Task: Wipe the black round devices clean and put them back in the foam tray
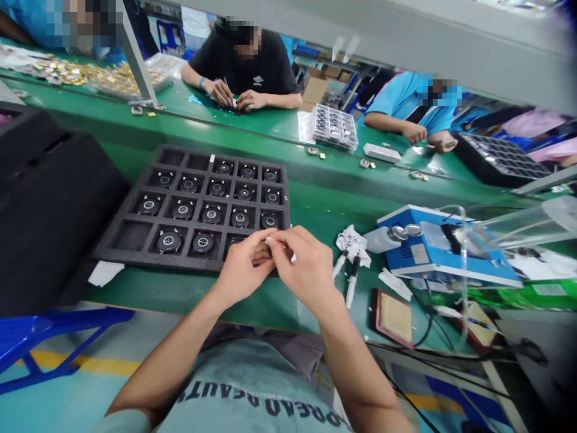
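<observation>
While both hands [246, 261] [309, 264] hold a white piece [269, 241], its direction is unclear.

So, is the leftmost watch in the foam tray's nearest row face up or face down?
Face down: the watch shows its back, with the round sensor, uppermost in the foam tray.

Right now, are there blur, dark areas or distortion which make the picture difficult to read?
Head view: the watch cases, left hand and right hand look fairly clear. Head view: the black foam at left loses detail in darkness. Head view: the green bottle at right looks stretched and soft, probably wide-angle distortion; the upper right corner falls dark.
</observation>
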### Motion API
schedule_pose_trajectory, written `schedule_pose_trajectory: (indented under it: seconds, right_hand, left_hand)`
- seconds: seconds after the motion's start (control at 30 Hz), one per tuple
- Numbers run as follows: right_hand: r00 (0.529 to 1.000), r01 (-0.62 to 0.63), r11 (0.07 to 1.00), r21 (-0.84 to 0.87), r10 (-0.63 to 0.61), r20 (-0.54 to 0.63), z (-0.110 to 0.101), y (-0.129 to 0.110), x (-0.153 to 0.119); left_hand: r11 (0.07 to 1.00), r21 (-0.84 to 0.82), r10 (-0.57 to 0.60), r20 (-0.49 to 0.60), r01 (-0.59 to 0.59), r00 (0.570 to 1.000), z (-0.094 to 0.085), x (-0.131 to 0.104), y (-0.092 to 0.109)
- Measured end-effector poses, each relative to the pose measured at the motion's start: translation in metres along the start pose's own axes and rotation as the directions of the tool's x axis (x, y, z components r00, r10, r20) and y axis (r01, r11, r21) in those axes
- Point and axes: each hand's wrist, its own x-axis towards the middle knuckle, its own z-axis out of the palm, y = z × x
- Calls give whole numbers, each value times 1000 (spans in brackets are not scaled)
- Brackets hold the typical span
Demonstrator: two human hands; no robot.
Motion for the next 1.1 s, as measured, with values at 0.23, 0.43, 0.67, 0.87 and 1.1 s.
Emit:
schedule_pose_trajectory:
  seconds: [0.23, 0.43, 0.67, 0.87, 1.1]
  right_hand:
    - [996, -84, 996, -20, 84, -12, -3, 1, -22]
    - [995, -82, 997, 13, 83, -51, 11, -10, -8]
    - [993, -113, 993, -17, 112, -46, 0, -1, -20]
    - [987, -152, 988, 20, 153, -48, -7, 7, -20]
    - [980, -165, 986, 30, 168, -105, 2, 2, -1]
  left_hand:
    - [998, -51, -32, -60, 29, 998, 1, 0, -1]
    - [998, 63, 25, -81, -20, 996, 3, -2, -3]
    - [995, -87, -54, -161, 41, 986, 5, 0, -1]
    - [998, -59, -26, -125, 19, 992, 3, 0, 0]
    - [999, -43, -36, -84, 32, 996, 1, -2, 3]
